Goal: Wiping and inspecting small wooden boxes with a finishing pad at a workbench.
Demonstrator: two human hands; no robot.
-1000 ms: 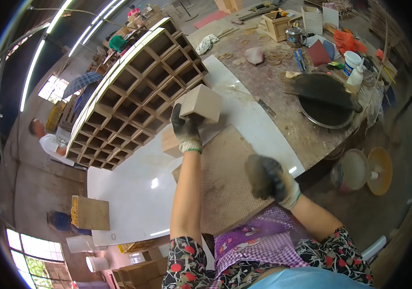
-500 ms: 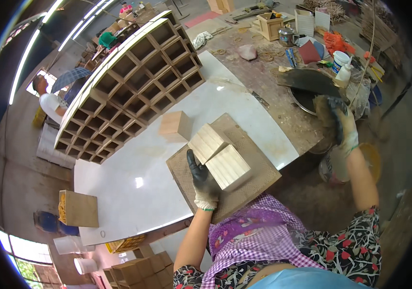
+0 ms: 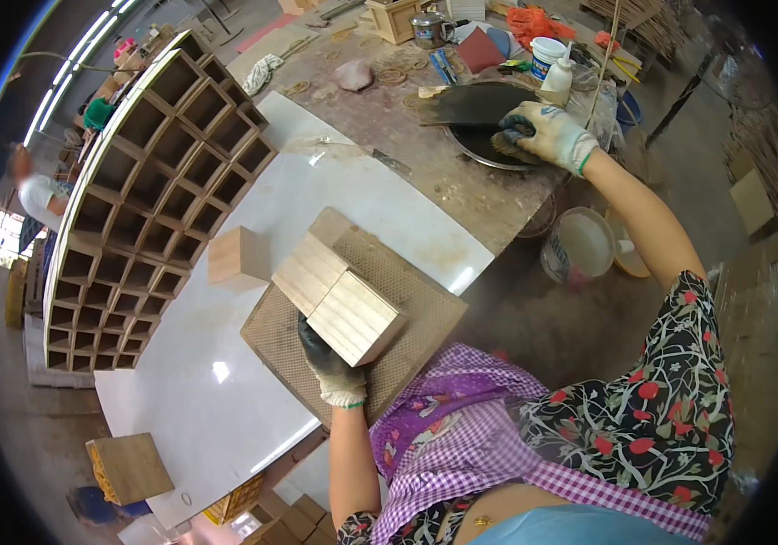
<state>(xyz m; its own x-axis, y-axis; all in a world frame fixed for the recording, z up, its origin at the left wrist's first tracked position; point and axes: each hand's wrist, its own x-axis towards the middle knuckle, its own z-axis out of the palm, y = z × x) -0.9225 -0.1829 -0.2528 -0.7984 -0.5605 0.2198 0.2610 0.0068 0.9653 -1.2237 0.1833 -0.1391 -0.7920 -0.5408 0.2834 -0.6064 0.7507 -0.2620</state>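
Your brown worktable [image 3: 516, 218] is the largest thing here, with a glossy white sheet [image 3: 180, 427] beside it. On the sheet's far left side stands a tall stack of open wooden boxes [image 3: 154, 189], their dark openings facing you. In front of you, the textured mat [image 3: 421, 300] lies at an angle, partly over the sheet. A round pan [image 3: 477, 162] sits near the table's right edge, with a dark board [image 3: 471, 103] across its far side.

The two pale wooden blocks [image 3: 344, 300] are on the mat, set end to end and touching; a third block [image 3: 238, 257] rests on the sheet, between the mat and the stack. Your gloved left hand [image 3: 328, 361] is against the side of the nearer block; the block hides part of its fingers, so I cannot tell how wide they stand. Your gloved right hand [image 3: 545, 134] is over the pan, fingers curled around a dark pad [image 3: 509, 145] that is only partly visible. Just beyond that hand stand a white tub [image 3: 545, 60] and a slimmer white bottle [image 3: 556, 84]. Thin rubber bands [image 3: 392, 76] are scattered on the table, left of the board.
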